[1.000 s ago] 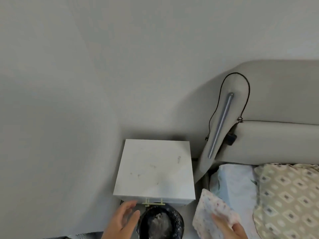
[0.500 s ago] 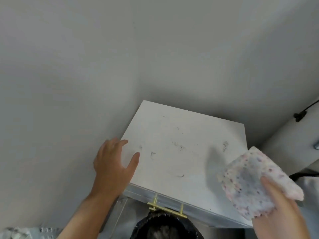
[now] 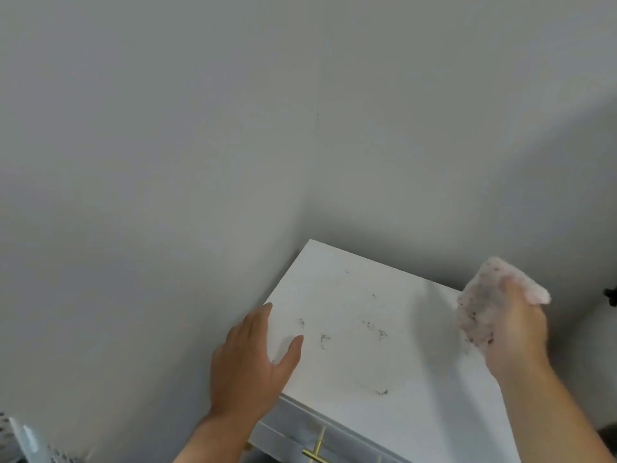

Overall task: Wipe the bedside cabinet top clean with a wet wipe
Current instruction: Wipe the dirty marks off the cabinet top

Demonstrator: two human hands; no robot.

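The white bedside cabinet top (image 3: 354, 295) fills the lower middle, set into a wall corner. Several dark smudges (image 3: 374, 329) speckle its middle and front. My left hand (image 3: 250, 362) lies flat on the top's front left corner, fingers spread, holding nothing. My right hand (image 3: 514, 332) hovers over the right side of the top, gripping a bunched white wipe with small coloured specks (image 3: 477, 295). The wipe looks lifted off the surface and casts a shadow to its left.
Grey walls close in behind and to the left of the cabinet. A drawer front with a brass handle (image 3: 317, 449) shows below the front edge. A dark plug or cable end (image 3: 611, 295) sits at the far right edge.
The view has dropped and come closer to the cabinet. My right hand has carried the wipe up and farther over the right side of the top. My left hand stays on the front left corner.
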